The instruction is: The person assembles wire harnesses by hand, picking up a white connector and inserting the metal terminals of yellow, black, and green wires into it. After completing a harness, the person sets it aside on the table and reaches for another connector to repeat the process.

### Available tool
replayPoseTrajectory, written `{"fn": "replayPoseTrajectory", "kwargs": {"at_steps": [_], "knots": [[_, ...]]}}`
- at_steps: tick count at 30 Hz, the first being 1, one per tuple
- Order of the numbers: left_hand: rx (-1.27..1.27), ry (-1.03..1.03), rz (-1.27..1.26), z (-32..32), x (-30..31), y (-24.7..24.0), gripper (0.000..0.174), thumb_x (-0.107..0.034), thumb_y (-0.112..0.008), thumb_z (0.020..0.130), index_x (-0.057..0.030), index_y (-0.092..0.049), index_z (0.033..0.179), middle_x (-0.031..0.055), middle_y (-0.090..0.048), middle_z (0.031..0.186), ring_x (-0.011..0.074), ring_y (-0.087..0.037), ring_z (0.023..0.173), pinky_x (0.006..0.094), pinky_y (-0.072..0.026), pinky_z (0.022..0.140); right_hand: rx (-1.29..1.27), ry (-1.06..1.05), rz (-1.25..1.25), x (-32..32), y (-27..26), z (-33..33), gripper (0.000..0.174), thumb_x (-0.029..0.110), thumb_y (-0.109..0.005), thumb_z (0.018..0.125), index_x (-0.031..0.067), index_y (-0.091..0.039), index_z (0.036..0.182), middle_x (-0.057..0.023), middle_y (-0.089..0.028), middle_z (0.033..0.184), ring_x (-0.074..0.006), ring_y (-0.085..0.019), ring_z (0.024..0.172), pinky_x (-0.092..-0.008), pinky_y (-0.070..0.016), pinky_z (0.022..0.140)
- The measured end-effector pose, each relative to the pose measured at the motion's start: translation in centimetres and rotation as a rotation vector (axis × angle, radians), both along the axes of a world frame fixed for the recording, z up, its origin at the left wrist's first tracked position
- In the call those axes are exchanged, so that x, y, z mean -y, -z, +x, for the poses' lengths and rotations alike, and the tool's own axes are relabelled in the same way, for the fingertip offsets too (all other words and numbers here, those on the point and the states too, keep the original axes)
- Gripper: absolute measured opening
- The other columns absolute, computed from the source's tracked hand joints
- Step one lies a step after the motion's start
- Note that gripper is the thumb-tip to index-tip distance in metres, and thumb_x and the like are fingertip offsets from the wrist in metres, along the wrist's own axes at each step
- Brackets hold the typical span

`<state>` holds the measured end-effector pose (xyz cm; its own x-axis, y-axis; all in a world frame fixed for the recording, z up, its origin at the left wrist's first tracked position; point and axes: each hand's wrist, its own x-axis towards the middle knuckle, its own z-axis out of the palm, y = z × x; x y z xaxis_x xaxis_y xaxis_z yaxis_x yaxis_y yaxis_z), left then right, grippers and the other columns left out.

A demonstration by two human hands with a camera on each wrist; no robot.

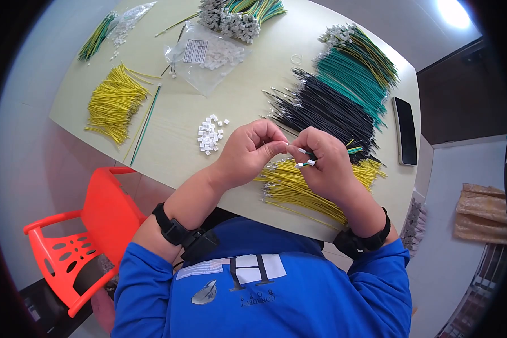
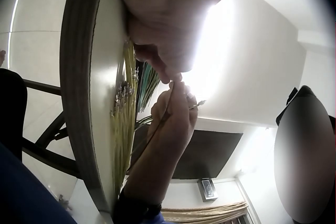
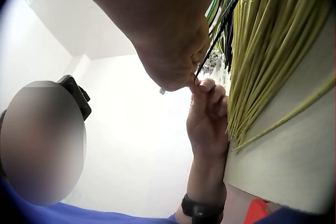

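Both hands meet fingertip to fingertip above the table's near part. The left hand (image 1: 250, 151) pinches a small white piece (image 1: 288, 144), mostly hidden by its fingertips. Curled round a few wires, the right hand (image 1: 328, 163) has white connectors (image 1: 305, 164) sticking out beside its fingers; green-yellow wire ends (image 1: 355, 150) show behind it. In the right wrist view a dark wire (image 3: 214, 44) runs to the touching fingertips. Yellow wires (image 1: 298, 188) lie below the right hand, black wires (image 1: 327, 107) beyond it. Loose white connectors (image 1: 208, 135) lie left of the left hand.
Green wires (image 1: 349, 76) and a phone (image 1: 405, 130) lie on the right. Another yellow bundle (image 1: 115, 104) lies left, a plastic bag of white connectors (image 1: 208, 59) farther back, near a connector-ended bundle (image 1: 231, 25). A red chair (image 1: 104, 219) stands beside the table (image 1: 172, 124).
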<state>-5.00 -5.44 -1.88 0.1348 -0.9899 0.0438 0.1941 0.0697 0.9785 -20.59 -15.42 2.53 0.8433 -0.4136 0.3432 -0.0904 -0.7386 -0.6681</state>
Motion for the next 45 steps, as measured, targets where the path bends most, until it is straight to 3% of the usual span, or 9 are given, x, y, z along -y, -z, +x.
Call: {"fn": "replayPoseTrajectory", "kwargs": {"at_steps": [7, 11, 16, 19, 23, 43, 45], "knots": [[-0.07, -0.019, -0.061, 0.0, 0.2, -0.3, 0.01, -0.01, -0.06, 0.089, -0.0026, -0.054, 0.092, 0.0016, -0.058, 0.088, 0.008, -0.053, 0.083, 0.0217, -0.0437, 0.077, -0.014, 0.032, 0.131, 0.5, -0.4, 0.0, 0.007, 0.0, -0.062, 0.078, 0.0014, -0.056, 0.079, -0.0068, -0.056, 0.071, -0.018, -0.053, 0.063, -0.029, -0.042, 0.058], [-0.063, 0.003, -0.056, 0.2, 0.2, -0.1, 0.01, -0.011, -0.06, 0.089, -0.0027, -0.055, 0.092, 0.0013, -0.058, 0.088, 0.0076, -0.053, 0.082, 0.0217, -0.0439, 0.076, -0.099, 0.017, 0.102, 1.0, -1.1, -0.1, 0.006, 0.0, -0.063, 0.077, 0.0014, -0.057, 0.079, -0.007, -0.057, 0.073, -0.0191, -0.054, 0.066, -0.0295, -0.0428, 0.06], [-0.035, 0.007, -0.032, 0.1, 0.2, -0.3, 0.011, -0.012, -0.06, 0.09, -0.0026, -0.055, 0.092, 0.0014, -0.058, 0.087, 0.0073, -0.053, 0.081, 0.0217, -0.044, 0.076, -0.031, -0.03, 0.046, 1.3, -0.7, -0.1, 0.006, 0.0, -0.063, 0.076, 0.0016, -0.057, 0.078, -0.007, -0.058, 0.074, -0.0203, -0.055, 0.067, -0.0299, -0.0433, 0.061], [-0.022, -0.013, -0.018, 0.0, 0.1, -0.5, 0.011, -0.012, -0.059, 0.09, -0.0024, -0.055, 0.093, 0.0014, -0.058, 0.086, 0.0072, -0.053, 0.081, 0.0212, -0.0437, 0.075, -0.048, -0.013, 0.025, 1.3, -0.7, -0.2, 0.018, -0.001, -0.057, 0.065, 0.0061, -0.055, 0.081, -0.008, -0.059, 0.079, -0.0275, -0.059, 0.078, -0.0347, -0.0473, 0.067], [0.078, -0.022, 0.042, 0.1, 0.1, -0.5, 0.011, -0.012, -0.059, 0.09, -0.0021, -0.054, 0.093, 0.0012, -0.057, 0.086, 0.007, -0.052, 0.08, 0.0205, -0.0431, 0.074, -0.018, 0.013, 0.051, 1.1, -0.6, -0.2, 0.007, 0.0, -0.064, 0.076, 0.0028, -0.058, 0.079, -0.007, -0.059, 0.075, -0.0211, -0.055, 0.069, -0.0296, -0.0431, 0.063], [0.143, -0.047, -0.129, -0.1, 0.3, 0.5, 0.004, -0.003, -0.058, 0.089, -0.0028, -0.054, 0.089, 0.0029, -0.056, 0.089, 0.0078, -0.05, 0.081, 0.0214, -0.0428, 0.074, 0.086, -0.057, 0.043, 0.8, 0.5, 0.3, 0.014, -0.008, -0.057, 0.068, 0.0025, -0.053, 0.077, -0.0069, -0.055, 0.073, -0.0231, -0.052, 0.067, -0.0314, -0.041, 0.06], [0.147, -0.112, -0.161, -0.5, 0.5, 0.5, 0.006, -0.004, -0.062, 0.086, -0.0042, -0.056, 0.084, -0.0008, -0.054, 0.079, 0.0044, -0.045, 0.069, 0.0194, -0.0386, 0.061, 0.09, -0.058, 0.043, 0.7, 0.6, 0.3, 0.014, -0.008, -0.057, 0.068, 0.0025, -0.053, 0.077, -0.0068, -0.055, 0.073, -0.0229, -0.051, 0.067, -0.0314, -0.0409, 0.06]]}}
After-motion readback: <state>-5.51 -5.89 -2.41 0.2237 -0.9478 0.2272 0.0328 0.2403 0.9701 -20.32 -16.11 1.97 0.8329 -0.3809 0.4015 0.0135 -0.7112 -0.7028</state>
